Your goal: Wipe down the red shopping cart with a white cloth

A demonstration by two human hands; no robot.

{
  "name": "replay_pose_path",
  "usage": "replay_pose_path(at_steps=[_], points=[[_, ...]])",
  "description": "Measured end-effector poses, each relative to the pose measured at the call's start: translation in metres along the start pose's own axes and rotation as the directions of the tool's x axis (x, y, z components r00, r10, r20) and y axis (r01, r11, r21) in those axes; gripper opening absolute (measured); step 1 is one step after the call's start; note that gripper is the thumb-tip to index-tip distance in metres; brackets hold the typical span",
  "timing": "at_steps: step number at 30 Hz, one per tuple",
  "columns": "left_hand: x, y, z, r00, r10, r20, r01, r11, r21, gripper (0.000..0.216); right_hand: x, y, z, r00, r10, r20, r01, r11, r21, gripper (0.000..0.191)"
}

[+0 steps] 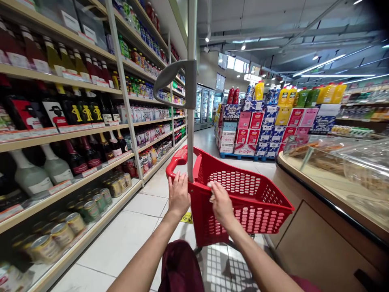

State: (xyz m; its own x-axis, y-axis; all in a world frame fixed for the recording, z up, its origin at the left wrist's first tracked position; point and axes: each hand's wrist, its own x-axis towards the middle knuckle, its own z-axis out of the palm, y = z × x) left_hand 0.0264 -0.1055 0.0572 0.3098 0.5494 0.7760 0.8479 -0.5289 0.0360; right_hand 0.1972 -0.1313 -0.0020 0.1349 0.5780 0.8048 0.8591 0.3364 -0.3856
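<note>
A red wheeled basket (243, 190) is seen standing on the pale tiled floor (133, 235) of a supermarket aisle, directly in front of the person wearing the camera, its perforated walls and inside in plain view. A grey pole (190, 134) is raised upright from the basket's near rim and is topped by a grey loop grip (170, 81) above head height in the picture. The left hand (178, 195) is laid flat against the near rim just left of the pole, its fingers stretched out and held side by side, nothing clasped. The right hand (221, 204) is curled over the same rim just right of the pole, its fingers folded down and clamped on the red plastic. A red carrying handle (178, 160) is seen at the basket's left corner, beyond the left hand. To the left, long shelves (75, 136) are stocked with dark bottles (73, 111), and a lower shelf is lined with tins (91, 207). To the right, a curved surface (319, 182) under clear covers is set close beside the basket. Farther down the aisle, a stacked display of red and blue cartons (258, 125) is topped with large coloured bottles, and glass-doored chillers (204, 106) are visible behind it. A dark red garment (179, 267) is seen at the lower edge between the forearms.
</note>
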Motion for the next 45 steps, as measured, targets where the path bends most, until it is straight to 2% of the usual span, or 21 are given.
replay_pose_path(at_steps=[2,4,6,9,11,15,16,18,20,22,24,27,28,30,32,33,37,38,40,43,45], points=[[0.003,-0.001,0.003,1.000,0.014,0.016,-0.014,1.000,-0.001,0.054,0.013,-0.030,0.014,0.997,-0.076,0.001,0.076,0.996,0.046,0.054],[0.003,-0.001,0.006,1.000,0.024,0.016,-0.024,1.000,-0.012,0.053,0.016,-0.038,0.015,0.989,-0.143,0.027,0.142,0.989,0.045,0.058],[0.003,-0.003,0.008,0.999,0.036,0.015,-0.036,0.999,-0.034,0.055,0.010,-0.020,0.004,0.988,-0.149,0.047,0.150,0.989,-0.003,0.059],[0.002,-0.004,0.008,0.999,0.039,0.001,-0.039,0.997,-0.068,0.057,-0.005,0.012,-0.013,0.999,-0.027,-0.030,0.024,0.994,-0.109,0.056],[0.002,-0.005,0.009,0.999,0.046,-0.012,-0.047,0.996,-0.075,0.057,-0.006,0.009,-0.012,0.998,0.006,-0.068,-0.014,0.994,-0.110,0.054],[-0.002,0.003,0.007,0.995,0.042,-0.088,-0.047,0.997,-0.059,0.061,0.004,-0.022,-0.001,0.988,-0.154,0.013,0.154,0.988,-0.025,0.058],[-0.003,0.009,0.006,0.993,0.033,-0.116,-0.039,0.998,-0.056,0.064,0.004,-0.019,-0.003,0.986,-0.162,0.027,0.163,0.986,-0.028,0.059],[-0.005,0.027,0.007,0.989,0.063,-0.133,-0.071,0.996,-0.057,0.066,-0.002,0.003,-0.014,0.995,-0.100,0.019,0.101,0.992,-0.077,0.059],[-0.004,0.051,0.010,0.982,0.179,-0.064,-0.183,0.981,-0.067,0.066,-0.013,0.035,-0.028,0.999,0.010,-0.038,-0.016,0.988,-0.153,0.057],[0.001,0.073,0.018,0.964,0.262,0.056,-0.258,0.964,-0.069,0.063,-0.022,0.058,-0.037,0.995,0.066,-0.069,-0.078,0.978,-0.195,0.055],[0.005,0.087,0.027,0.955,0.246,0.168,-0.242,0.969,-0.045,0.057,-0.025,0.065,-0.038,1.000,0.020,-0.013,-0.022,0.981,-0.190,0.056],[0.007,0.086,0.039,0.935,0.233,0.266,-0.235,0.972,-0.026,0.048,-0.028,0.072,-0.042,0.994,-0.070,0.084,0.084,0.981,-0.175,0.060],[0.007,0.083,0.041,0.928,0.245,0.279,-0.246,0.969,-0.029,0.047,-0.030,0.078,-0.046,0.996,-0.056,0.075,0.069,0.979,-0.193,0.061],[0.006,0.080,0.044,0.929,0.231,0.289,-0.236,0.972,-0.017,0.048,-0.036,0.095,-0.057,0.999,0.036,-0.015,-0.039,0.966,-0.254,0.062],[0.003,0.086,0.047,0.930,0.203,0.307,-0.213,0.977,-0.001,0.049,-0.042,0.107,-0.064,0.987,0.114,-0.109,-0.142,0.945,-0.295,0.060],[0.001,0.092,0.050,0.923,0.209,0.324,-0.219,0.976,-0.007,0.050,-0.044,0.110,-0.065,0.986,0.118,-0.117,-0.149,0.943,-0.299,0.059],[-0.011,0.116,0.061,0.893,0.228,0.388,-0.231,0.972,-0.040,0.052,-0.050,0.111,-0.065,0.997,-0.038,0.062,0.052,0.969,-0.243,0.060],[-0.014,0.118,0.064,0.893,0.220,0.393,-0.223,0.974,-0.039,0.053,-0.052,0.115,-0.068,0.996,-0.043,0.077,0.060,0.967,-0.247,0.061],[-0.017,0.116,0.067,0.890,0.227,0.397,-0.228,0.973,-0.045,0.054,-0.058,0.129,-0.080,0.999,0.045,0.003,-0.042,0.950,-0.308,0.062],[-0.019,0.110,0.066,0.888,0.232,0.397,-0.234,0.971,-0.044,0.058,-0.067,0.145,-0.093,0.963,0.200,-0.179,-0.255,0.890,-0.377,0.059],[-0.020,0.109,0.064,0.893,0.213,0.396,-0.220,0.975,-0.027,0.058,-0.068,0.141,-0.092,0.968,0.186,-0.167,-0.236,0.899,-0.368,0.058]])
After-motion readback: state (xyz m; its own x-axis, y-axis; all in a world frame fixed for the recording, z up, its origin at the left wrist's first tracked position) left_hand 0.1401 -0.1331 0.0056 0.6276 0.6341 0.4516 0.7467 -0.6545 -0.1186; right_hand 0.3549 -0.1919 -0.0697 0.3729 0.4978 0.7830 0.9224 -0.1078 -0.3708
